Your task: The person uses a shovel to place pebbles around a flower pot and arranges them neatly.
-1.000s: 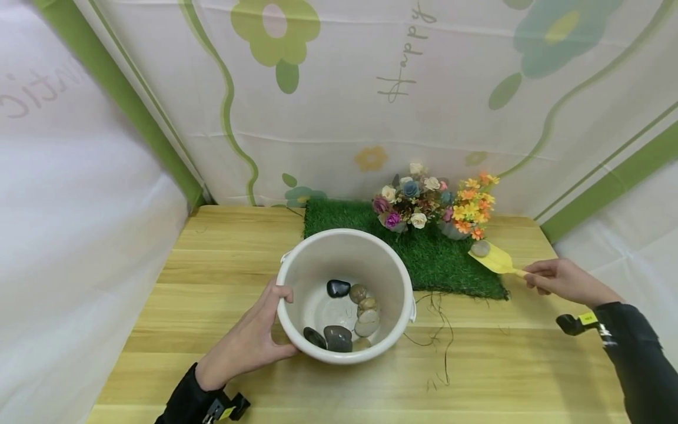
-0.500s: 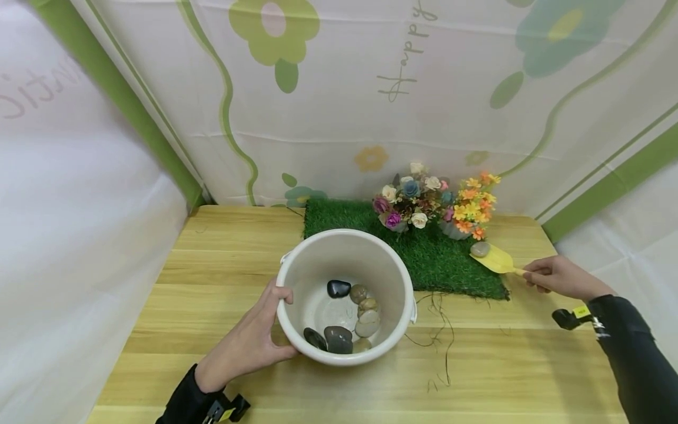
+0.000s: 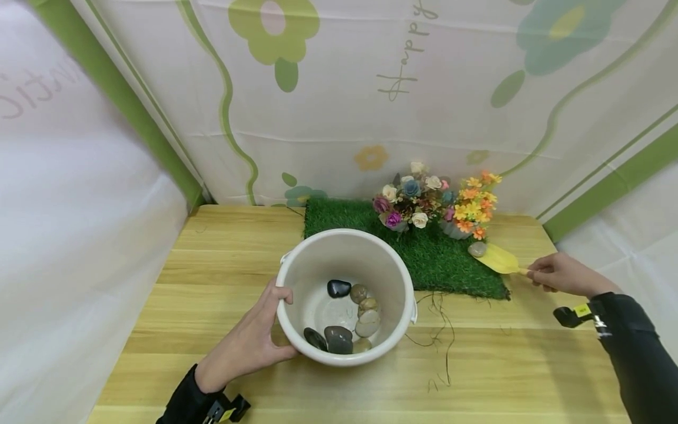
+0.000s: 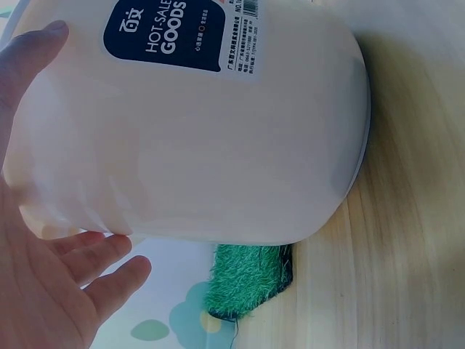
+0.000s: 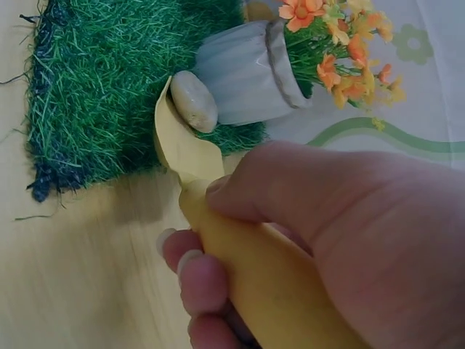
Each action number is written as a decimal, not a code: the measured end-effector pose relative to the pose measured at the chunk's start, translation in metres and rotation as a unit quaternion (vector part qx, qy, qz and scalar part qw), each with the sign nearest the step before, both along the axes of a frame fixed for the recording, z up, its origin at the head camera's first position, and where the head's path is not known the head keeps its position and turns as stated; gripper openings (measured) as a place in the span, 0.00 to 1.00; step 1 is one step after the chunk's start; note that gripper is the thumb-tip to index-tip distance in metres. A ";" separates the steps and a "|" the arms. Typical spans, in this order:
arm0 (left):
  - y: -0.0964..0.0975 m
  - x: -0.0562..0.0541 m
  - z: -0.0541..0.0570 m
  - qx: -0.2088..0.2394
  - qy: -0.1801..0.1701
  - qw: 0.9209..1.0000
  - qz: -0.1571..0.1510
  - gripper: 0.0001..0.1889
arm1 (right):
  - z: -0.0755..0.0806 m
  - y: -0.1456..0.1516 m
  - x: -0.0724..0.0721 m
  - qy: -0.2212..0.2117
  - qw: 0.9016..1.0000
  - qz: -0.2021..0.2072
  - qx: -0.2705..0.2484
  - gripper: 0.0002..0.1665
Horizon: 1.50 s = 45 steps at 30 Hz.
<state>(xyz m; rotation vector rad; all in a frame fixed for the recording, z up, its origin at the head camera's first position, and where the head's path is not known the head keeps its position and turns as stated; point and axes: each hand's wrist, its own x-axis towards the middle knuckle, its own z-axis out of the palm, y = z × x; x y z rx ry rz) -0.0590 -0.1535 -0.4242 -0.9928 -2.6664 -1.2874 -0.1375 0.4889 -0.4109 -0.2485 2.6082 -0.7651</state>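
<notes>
My left hand (image 3: 254, 335) grips the left side of a white bucket (image 3: 288, 268), its fingertips curled over the rim. Several smooth stones lie inside, among them a black one (image 3: 338, 288) and a grey one (image 3: 338, 340). In the left wrist view the bucket's side (image 4: 196, 160) bears a dark label. At the right, my right hand (image 3: 567, 275) holds a yellow toy shovel (image 3: 498, 259) by its handle. A pale stone (image 3: 477, 249) sits at the blade's tip, by the turf. From the right wrist view, this stone (image 5: 194, 100) lies between the blade and a pleated flowerpot (image 5: 243, 73).
Green artificial turf (image 3: 439, 268) lies behind the bucket on a wooden table (image 3: 212, 265). Orange and yellow flowers (image 3: 474, 206) and a mixed bouquet (image 3: 413, 197) stand on it in pots. Loose dark threads (image 3: 447, 335) lie right of the bucket. Printed curtains (image 3: 328, 106) enclose the table.
The shovel blade has tilted, and the pale stone has shifted left to its tip. My right hand has moved slightly. The left hand and bucket stay in place.
</notes>
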 end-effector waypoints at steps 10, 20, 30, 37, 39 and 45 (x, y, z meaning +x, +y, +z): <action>-0.001 0.002 -0.001 -0.002 0.003 1.000 0.000 0.38 | 0.012 0.012 0.015 0.020 1.000 0.003 0.020 0.14; 0.000 0.002 0.000 -0.001 0.001 1.000 0.002 0.38 | 0.031 0.007 0.029 0.077 0.996 -0.033 0.011 0.20; 0.000 0.001 -0.002 0.001 0.003 1.000 0.003 0.38 | 0.045 -0.005 0.035 0.133 0.986 -0.084 -0.051 0.19; 0.000 0.001 0.000 0.002 -0.006 1.000 0.002 0.38 | 0.063 -0.028 0.030 0.165 0.982 -0.061 -0.071 0.15; 0.000 0.001 0.000 0.003 -0.007 1.000 0.003 0.39 | 0.071 -0.040 0.029 0.168 0.982 -0.053 -0.064 0.15; 0.000 0.000 0.000 0.004 -0.001 1.000 0.003 0.39 | 0.095 -0.074 0.020 0.176 0.982 -0.007 -0.069 0.15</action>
